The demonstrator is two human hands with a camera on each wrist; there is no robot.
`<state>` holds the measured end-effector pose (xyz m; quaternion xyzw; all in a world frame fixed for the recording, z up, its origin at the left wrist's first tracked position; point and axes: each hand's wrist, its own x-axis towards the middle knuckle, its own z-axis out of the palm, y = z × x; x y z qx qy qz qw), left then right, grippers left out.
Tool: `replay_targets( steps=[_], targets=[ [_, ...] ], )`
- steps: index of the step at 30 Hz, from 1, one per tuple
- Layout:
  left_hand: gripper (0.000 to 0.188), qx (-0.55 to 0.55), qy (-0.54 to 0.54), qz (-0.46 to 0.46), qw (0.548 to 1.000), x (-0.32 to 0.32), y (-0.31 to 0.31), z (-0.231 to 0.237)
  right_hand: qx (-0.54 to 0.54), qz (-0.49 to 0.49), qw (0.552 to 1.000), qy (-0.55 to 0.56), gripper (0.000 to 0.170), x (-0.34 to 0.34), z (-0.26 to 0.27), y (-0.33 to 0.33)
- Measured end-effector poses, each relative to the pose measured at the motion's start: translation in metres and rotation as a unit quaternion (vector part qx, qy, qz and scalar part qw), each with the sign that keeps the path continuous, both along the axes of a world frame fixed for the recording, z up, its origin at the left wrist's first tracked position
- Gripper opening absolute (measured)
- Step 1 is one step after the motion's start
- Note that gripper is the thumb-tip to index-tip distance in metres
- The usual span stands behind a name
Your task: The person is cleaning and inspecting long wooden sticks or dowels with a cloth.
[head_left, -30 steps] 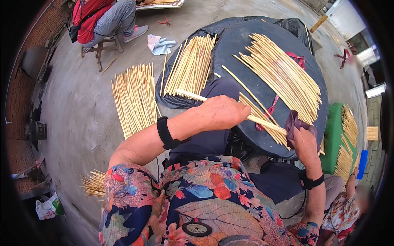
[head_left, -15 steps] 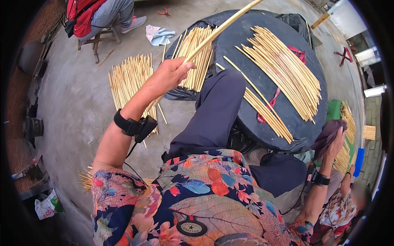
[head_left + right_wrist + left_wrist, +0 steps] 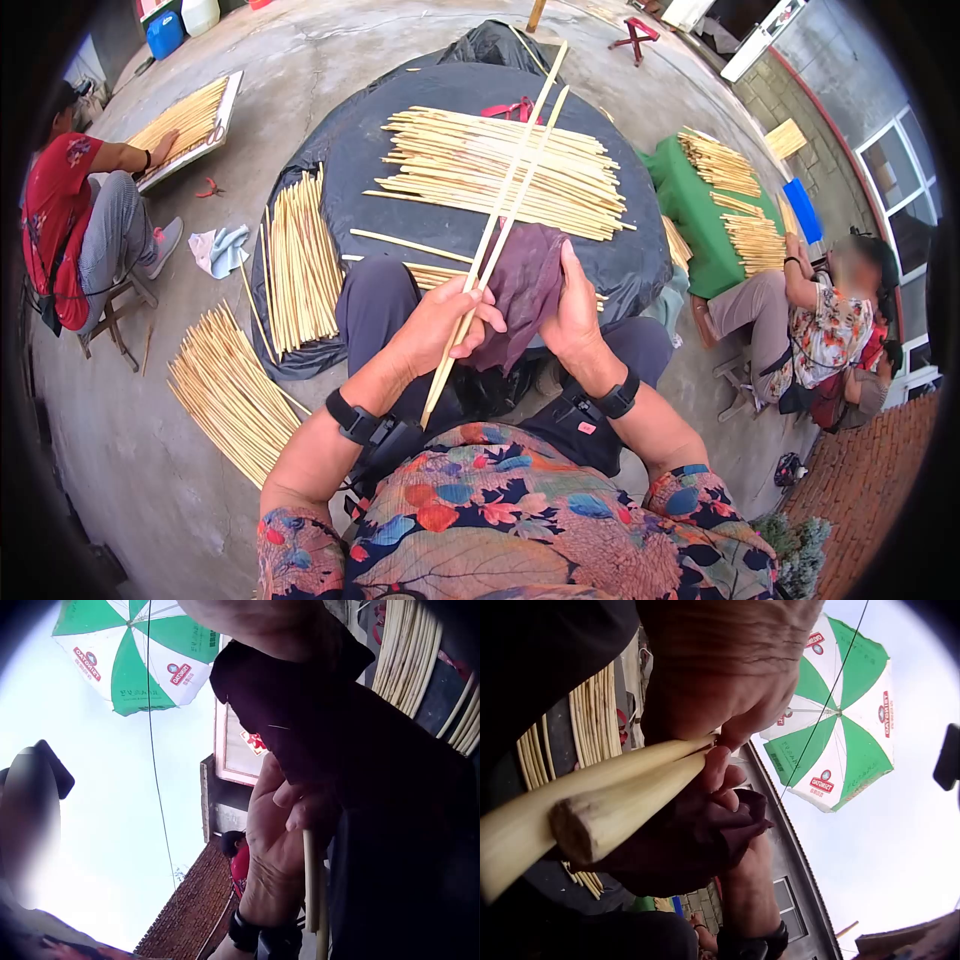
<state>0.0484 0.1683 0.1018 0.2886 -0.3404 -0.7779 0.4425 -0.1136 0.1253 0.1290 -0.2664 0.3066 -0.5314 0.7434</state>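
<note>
Two long pale sticks (image 3: pixel 513 190) slant up from my left hand (image 3: pixel 435 325), whose fingers curl round them near their lower ends. Their cut ends look thick and close in the left wrist view, where one stick end (image 3: pixel 634 806) is plainly round. My right hand (image 3: pixel 577 312) holds a dark purple cloth (image 3: pixel 518 275) between thumb and fingers, just right of the sticks. The cloth hangs against the sticks and the left fingertips in the head view. In the right wrist view the cloth (image 3: pixel 300 712) hides part of the left hand.
A round table (image 3: pixel 345 130) under black plastic carries rows of sticks (image 3: pixel 500 170). More bundles lie at the left (image 3: pixel 300 265) and on the ground (image 3: pixel 235 390). People sit at the left (image 3: pixel 70 200) and right (image 3: pixel 830 325), beside a green-covered table (image 3: pixel 685 220).
The left hand, earlier raised at the left with a stick, is now in front of the body with two sticks. The right hand and cloth have come in beside it; the view has turned right.
</note>
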Motion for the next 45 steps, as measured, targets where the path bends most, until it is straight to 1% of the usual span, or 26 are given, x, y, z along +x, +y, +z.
replay_targets(
  steps=[2,5,6,7,9,10,11,12,13,14,15,16,17,20,23,25,26,27,29,30,31,34,37,39,40,45],
  targets=[
    [0.018,0.047,0.008,0.027,0.999,-0.005,-0.001,-0.009,0.000,0.012,1.000,-0.013,0.037,0.003,-0.005,0.004],
    [0.018,0.061,-0.008,0.036,0.997,-0.009,0.002,-0.011,-0.024,0.031,0.999,-0.018,0.035,0.006,-0.016,0.006],
    [0.018,0.054,-0.002,0.022,0.998,-0.008,0.001,-0.017,-0.007,0.028,0.999,-0.039,0.030,0.007,-0.020,0.009],
    [0.018,0.053,-0.001,0.018,0.998,-0.009,0.001,-0.021,-0.008,0.024,0.999,-0.038,0.030,0.008,-0.022,0.012],
    [0.012,0.091,0.022,0.028,0.995,-0.011,0.000,-0.026,-0.060,0.027,0.995,0.073,0.031,0.012,-0.026,0.015],
    [0.012,0.091,0.022,0.025,0.995,-0.013,-0.001,-0.027,-0.058,-0.003,0.996,0.068,0.028,0.017,-0.032,0.014],
    [0.011,0.083,-0.018,0.030,0.996,-0.016,-0.001,-0.027,-0.057,-0.007,0.996,0.069,0.028,0.018,-0.037,0.013],
    [0.011,0.074,-0.058,0.034,0.995,-0.019,-0.002,-0.027,-0.051,-0.016,0.993,0.109,0.024,0.019,-0.041,0.013],
    [0.011,0.073,-0.057,0.028,0.995,-0.022,-0.001,-0.027,-0.046,-0.026,0.987,0.149,0.021,0.020,-0.046,0.012],
    [0.009,0.070,-0.089,0.046,0.992,-0.026,0.000,-0.028,-0.052,-0.047,0.983,0.167,0.016,0.023,-0.051,0.007],
    [0.008,0.066,-0.121,0.065,0.988,-0.028,0.001,-0.028,-0.053,-0.052,0.983,0.168,0.016,0.025,-0.053,0.004],
    [0.008,0.053,-0.159,0.066,0.984,-0.030,0.001,-0.028,-0.030,-0.073,0.985,0.155,0.016,0.026,-0.056,0.001],
    [0.008,0.053,-0.158,0.063,0.984,-0.032,0.002,-0.028,-0.005,-0.093,0.986,0.141,0.016,0.028,-0.056,0.000],
    [0.009,-0.007,-0.222,0.091,0.971,-0.035,0.003,-0.023,-0.003,-0.103,0.989,0.102,0.015,0.029,-0.047,-0.010],
    [0.010,0.008,-0.211,0.064,0.975,-0.032,0.003,-0.016,-0.018,-0.127,0.989,0.069,0.016,0.025,-0.039,-0.032],
    [0.010,0.018,-0.202,0.046,0.978,-0.029,0.002,-0.006,-0.031,-0.131,0.991,0.011,0.015,0.021,-0.028,-0.044],
    [0.011,0.031,-0.191,0.034,0.980,-0.028,0.003,-0.002,-0.036,-0.175,0.984,0.020,0.013,0.015,-0.035,-0.059],
    [0.011,0.032,-0.191,0.033,0.981,-0.024,0.007,0.000,-0.045,-0.190,0.981,0.012,0.012,0.000,-0.037,-0.074],
    [0.013,0.056,-0.131,-0.031,0.989,-0.012,0.017,-0.001,-0.042,-0.225,0.974,0.008,0.014,-0.027,-0.021,-0.090],
    [0.013,0.061,-0.129,-0.040,0.989,-0.009,0.020,-0.002,-0.048,-0.256,0.965,0.023,0.015,-0.038,-0.022,-0.100],
    [0.013,0.062,-0.127,-0.039,0.989,-0.007,0.021,-0.002,-0.064,-0.264,0.962,0.008,0.017,-0.050,-0.024,-0.108],
    [0.011,0.063,-0.148,-0.059,0.985,-0.003,0.023,0.003,-0.038,-0.300,0.953,-0.005,0.016,-0.080,-0.027,-0.121],
    [0.009,0.061,-0.172,-0.077,0.980,0.006,0.024,0.000,-0.030,-0.357,0.932,-0.061,0.021,-0.117,-0.038,-0.135],
    [0.008,0.061,-0.185,-0.081,0.977,0.011,0.025,-0.002,-0.015,-0.321,0.941,-0.106,0.025,-0.144,-0.044,-0.142],
    [0.008,0.057,-0.192,-0.083,0.976,0.012,0.024,-0.001,-0.004,-0.349,0.932,-0.097,0.030,-0.149,-0.043,-0.141],
    [0.008,0.050,-0.188,-0.080,0.978,0.007,0.005,0.002,-0.011,-0.349,0.931,-0.106,0.039,-0.152,-0.043,-0.130]
  ],
)
